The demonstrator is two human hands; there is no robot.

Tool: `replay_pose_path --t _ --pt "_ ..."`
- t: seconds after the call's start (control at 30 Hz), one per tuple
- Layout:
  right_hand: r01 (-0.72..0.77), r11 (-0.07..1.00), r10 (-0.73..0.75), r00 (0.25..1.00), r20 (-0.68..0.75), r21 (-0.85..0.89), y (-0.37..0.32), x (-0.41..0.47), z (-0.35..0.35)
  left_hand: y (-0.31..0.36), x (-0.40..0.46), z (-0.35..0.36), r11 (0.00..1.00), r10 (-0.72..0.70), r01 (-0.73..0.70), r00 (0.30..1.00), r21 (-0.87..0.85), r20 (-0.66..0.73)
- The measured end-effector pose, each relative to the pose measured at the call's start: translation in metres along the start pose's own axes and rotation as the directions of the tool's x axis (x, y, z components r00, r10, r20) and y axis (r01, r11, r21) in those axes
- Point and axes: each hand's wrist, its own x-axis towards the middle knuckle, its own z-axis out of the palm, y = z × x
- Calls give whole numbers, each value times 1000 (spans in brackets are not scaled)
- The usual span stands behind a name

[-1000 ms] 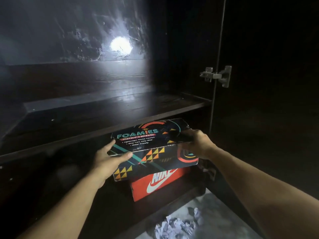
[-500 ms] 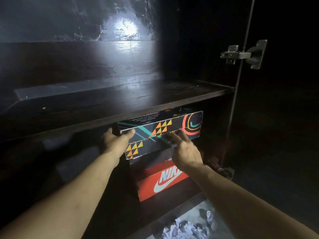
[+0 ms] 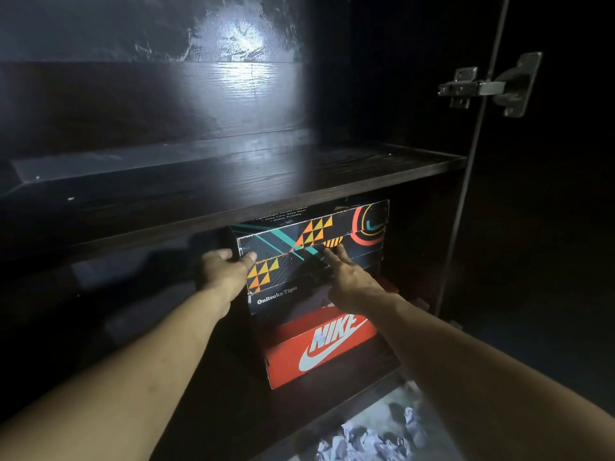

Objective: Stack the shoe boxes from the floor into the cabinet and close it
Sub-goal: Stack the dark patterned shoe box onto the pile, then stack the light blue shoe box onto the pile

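Note:
A dark patterned Foamies shoe box [image 3: 349, 231] sits on top of a stack in the cabinet's lower compartment, just under the shelf [image 3: 233, 197]. Below it lies a dark Onitsuka Tiger box [image 3: 283, 302], and at the bottom a red Nike box [image 3: 319, 351]. My left hand [image 3: 223, 271] holds the Foamies box's left front corner, thumb on its front face. My right hand [image 3: 349, 277] presses flat, fingers straight, against the box's front face.
The cabinet is dark, with a lamp glare on its back wall. Its open right door [image 3: 549, 227] hangs on a metal hinge [image 3: 489, 86]. Crumpled white paper [image 3: 369, 440] lies on the floor in front of the cabinet.
The Foamies box has slid further back under the shelf. My right hand moved from its right end to its front face and flattened. An Onitsuka Tiger box shows beneath it.

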Motion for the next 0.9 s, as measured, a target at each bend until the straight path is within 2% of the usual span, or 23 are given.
replay_pose_path --t 0.3,0.5,0.6,0.73,0.9 --pt "38 997 -33 997 -75 61 6 -33 -26 2 -37 -6 990 -2 -1 1000 140 22" --pt "-67 997 69 994 -80 27 29 -123 -82 30 -117 -6 949 -91 -2 955 316 281" --pt "-130 991 134 984 -116 37 42 -187 -114 52 -163 -3 914 -161 -49 868 403 470" --pt "-208 978 208 968 -137 18 65 -287 -161 85 -227 17 849 -185 -251 683 465 707" --pt "-397 912 379 911 -160 -99 116 -441 -218 128 -345 78 779 -154 -487 463 396 873"
